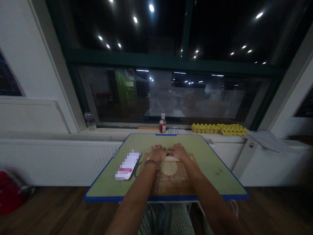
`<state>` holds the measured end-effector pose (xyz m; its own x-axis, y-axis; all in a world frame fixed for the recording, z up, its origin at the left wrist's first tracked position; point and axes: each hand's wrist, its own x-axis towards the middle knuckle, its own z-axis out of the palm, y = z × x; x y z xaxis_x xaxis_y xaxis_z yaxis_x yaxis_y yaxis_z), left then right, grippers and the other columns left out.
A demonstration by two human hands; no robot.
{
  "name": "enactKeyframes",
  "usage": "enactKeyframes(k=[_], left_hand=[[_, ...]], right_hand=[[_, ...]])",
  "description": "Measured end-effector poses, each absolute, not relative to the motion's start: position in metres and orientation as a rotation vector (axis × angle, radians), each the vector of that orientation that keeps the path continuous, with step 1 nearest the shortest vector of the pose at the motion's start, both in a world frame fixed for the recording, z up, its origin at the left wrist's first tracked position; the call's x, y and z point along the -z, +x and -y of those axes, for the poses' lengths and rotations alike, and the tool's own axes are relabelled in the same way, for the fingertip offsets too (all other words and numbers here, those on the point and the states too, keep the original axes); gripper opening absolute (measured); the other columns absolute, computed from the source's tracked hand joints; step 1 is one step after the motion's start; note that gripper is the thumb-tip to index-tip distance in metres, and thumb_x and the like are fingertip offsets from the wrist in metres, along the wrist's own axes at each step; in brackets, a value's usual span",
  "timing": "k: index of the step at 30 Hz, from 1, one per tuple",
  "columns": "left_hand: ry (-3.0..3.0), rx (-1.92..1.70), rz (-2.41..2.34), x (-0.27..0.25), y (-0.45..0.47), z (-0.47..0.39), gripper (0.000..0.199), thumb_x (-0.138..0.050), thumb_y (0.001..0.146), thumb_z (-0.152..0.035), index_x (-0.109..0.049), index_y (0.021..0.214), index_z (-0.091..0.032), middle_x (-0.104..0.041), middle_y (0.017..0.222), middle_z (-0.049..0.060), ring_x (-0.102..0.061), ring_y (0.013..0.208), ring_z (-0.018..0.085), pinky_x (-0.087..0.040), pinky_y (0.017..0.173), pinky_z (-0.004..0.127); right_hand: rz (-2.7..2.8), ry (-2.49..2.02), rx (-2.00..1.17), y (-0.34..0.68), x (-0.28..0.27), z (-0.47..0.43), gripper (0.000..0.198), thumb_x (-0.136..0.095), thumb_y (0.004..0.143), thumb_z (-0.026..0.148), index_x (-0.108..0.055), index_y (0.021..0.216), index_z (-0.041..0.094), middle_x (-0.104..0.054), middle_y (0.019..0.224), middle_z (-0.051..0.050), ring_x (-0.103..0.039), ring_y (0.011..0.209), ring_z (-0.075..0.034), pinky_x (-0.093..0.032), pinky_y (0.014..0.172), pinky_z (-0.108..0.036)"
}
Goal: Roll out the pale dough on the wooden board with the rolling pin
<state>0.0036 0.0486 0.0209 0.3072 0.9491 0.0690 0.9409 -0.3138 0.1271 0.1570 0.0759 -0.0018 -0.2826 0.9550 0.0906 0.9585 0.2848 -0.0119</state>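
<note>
My left hand (158, 153) lies over the left end of a pale rolling pin (170, 159), its fingers pointing forward past the pin. Over the right end rests my right hand (178, 151), fingers angled inward so that the two thumbs nearly meet. Both hands hide the pin's ends; its middle shows between the wrists. Just on the near side of the pin, a flat, roundish sheet of dough (169, 168) lies on a wooden board (168, 186). Whether the pin touches the dough's far edge is hard to make out.
The board sits on a green folding table (210, 176) with a blue rim. Left of it lies a lit phone (128, 165). On the sill stand a small bottle of reddish liquid (162, 124), yellow egg trays (218, 129), papers (266, 140) and a clear bottle (90, 120).
</note>
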Motion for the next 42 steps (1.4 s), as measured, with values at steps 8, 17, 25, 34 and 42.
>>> enactKeyframes(k=[8,17,25,34,42], left_hand=[[2.653,-0.052,-1.71,-0.015,0.001,-0.042,0.036,-0.038,0.095,-0.033,-0.065,0.118,-0.027,-0.057,0.133,0.011,-0.039,0.13,0.035,-0.031,0.103,0.057],[2.584,-0.164,-1.758,-0.011,0.002,-0.021,0.044,-0.029,0.097,-0.036,-0.059,0.128,-0.028,-0.049,0.145,0.008,-0.035,0.138,0.03,-0.021,0.113,0.055],[2.6,-0.45,-1.821,-0.002,0.0,0.017,0.049,-0.031,0.098,-0.038,-0.052,0.139,-0.021,-0.044,0.151,0.007,-0.036,0.14,0.027,-0.023,0.117,0.045],[2.65,-0.977,-1.753,0.017,-0.006,0.037,0.039,-0.045,0.093,-0.022,-0.062,0.129,-0.02,-0.061,0.135,0.006,-0.052,0.127,0.026,-0.036,0.111,0.049],[2.741,-1.076,-1.842,0.034,-0.015,0.038,0.04,-0.046,0.093,-0.027,-0.06,0.131,-0.027,-0.051,0.146,0.005,-0.043,0.136,0.03,-0.028,0.112,0.06]], right_hand=[[2.523,-1.751,0.094,0.155,-0.001,-0.052,0.038,-0.042,0.092,0.023,-0.066,0.12,0.023,-0.062,0.133,-0.008,-0.051,0.123,-0.022,-0.025,0.109,-0.038],[2.428,-1.789,0.074,0.156,0.017,-0.033,0.045,-0.033,0.096,0.021,-0.055,0.136,0.023,-0.047,0.148,-0.004,-0.034,0.14,-0.02,-0.018,0.117,-0.038],[2.229,-1.737,0.194,0.146,0.012,0.021,0.049,-0.029,0.098,0.027,-0.056,0.137,0.016,-0.053,0.143,-0.008,-0.031,0.142,-0.022,-0.016,0.119,-0.038],[1.878,-1.678,0.324,0.144,0.021,0.048,0.036,-0.039,0.098,0.031,-0.069,0.118,0.029,-0.057,0.139,0.0,-0.04,0.137,-0.026,-0.012,0.119,-0.053],[2.121,-1.448,0.405,0.165,0.049,0.054,0.044,-0.035,0.101,0.04,-0.041,0.145,0.038,-0.041,0.152,0.005,-0.036,0.14,-0.02,-0.03,0.115,-0.043]])
